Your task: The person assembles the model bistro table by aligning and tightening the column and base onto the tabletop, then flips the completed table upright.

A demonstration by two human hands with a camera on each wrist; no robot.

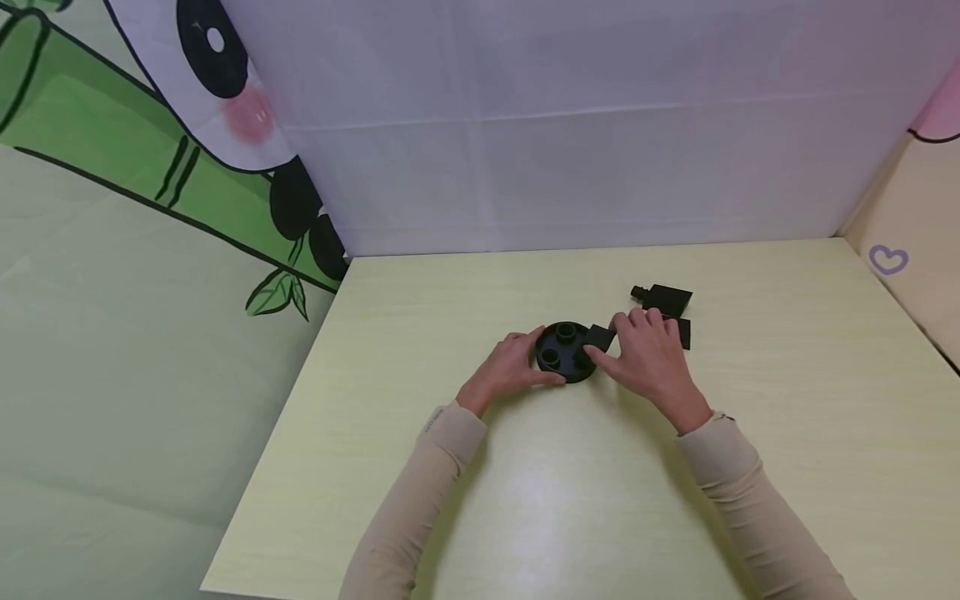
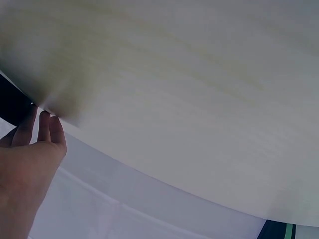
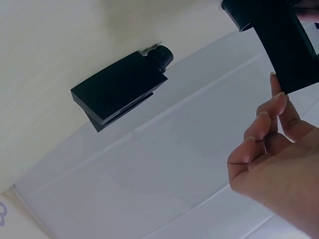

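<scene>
Pale tabletop [image 1: 540, 508]; black block [image 1: 599, 337], long axis pointing outward from base [image 1: 567, 353].

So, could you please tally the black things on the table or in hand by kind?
Round base: 1
Block pinched by the right hand: 1
Loose blocks, one partly hidden: 2
Total: 4 black things

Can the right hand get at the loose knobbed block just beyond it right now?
Probably yes, once it lets go: the block lies uncovered just past the right hand, which pinches a black piece at the round base.
</scene>
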